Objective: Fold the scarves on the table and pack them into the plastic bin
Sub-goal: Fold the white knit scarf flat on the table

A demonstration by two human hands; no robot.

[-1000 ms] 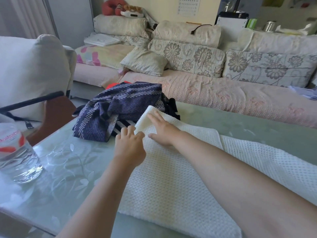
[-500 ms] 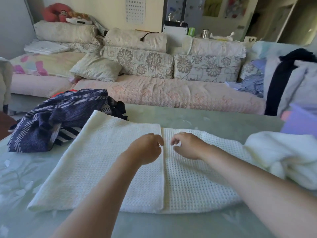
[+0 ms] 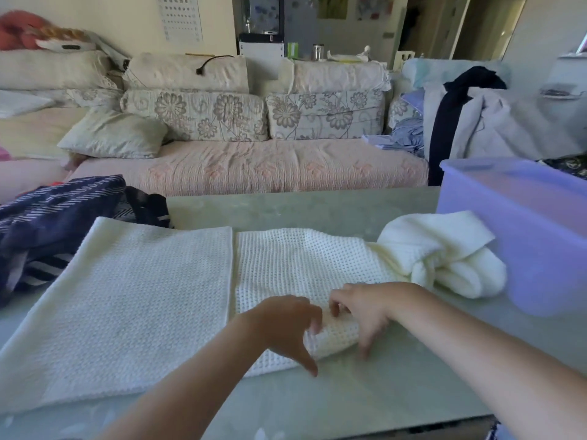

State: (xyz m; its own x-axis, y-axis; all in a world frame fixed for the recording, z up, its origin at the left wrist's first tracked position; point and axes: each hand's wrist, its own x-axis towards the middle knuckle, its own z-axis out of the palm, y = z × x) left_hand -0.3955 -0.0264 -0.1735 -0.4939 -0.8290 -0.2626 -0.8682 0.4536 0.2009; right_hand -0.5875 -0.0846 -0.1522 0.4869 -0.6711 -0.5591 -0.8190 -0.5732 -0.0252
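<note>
A long cream waffle-knit scarf (image 3: 133, 296) lies across the glass table, its left part doubled flat and its right end bunched (image 3: 444, 258) against the bin. My left hand (image 3: 286, 325) and my right hand (image 3: 362, 309) both pinch the scarf's near edge, which is lifted and rolled up between them. A navy patterned scarf (image 3: 54, 217) lies heaped at the table's left. The translucent purple plastic bin (image 3: 521, 223) stands at the right edge of the table.
The glass table (image 3: 381, 392) shows bare surface in front of my hands and behind the scarf. Behind the table runs a sofa (image 3: 254, 166) with flowered cushions. Clothes hang over a chair (image 3: 476, 122) behind the bin.
Both hands moved from the fold line in the scarf's middle down to its near edge and took hold of it, lifting it. The view swung right, showing the bin.
</note>
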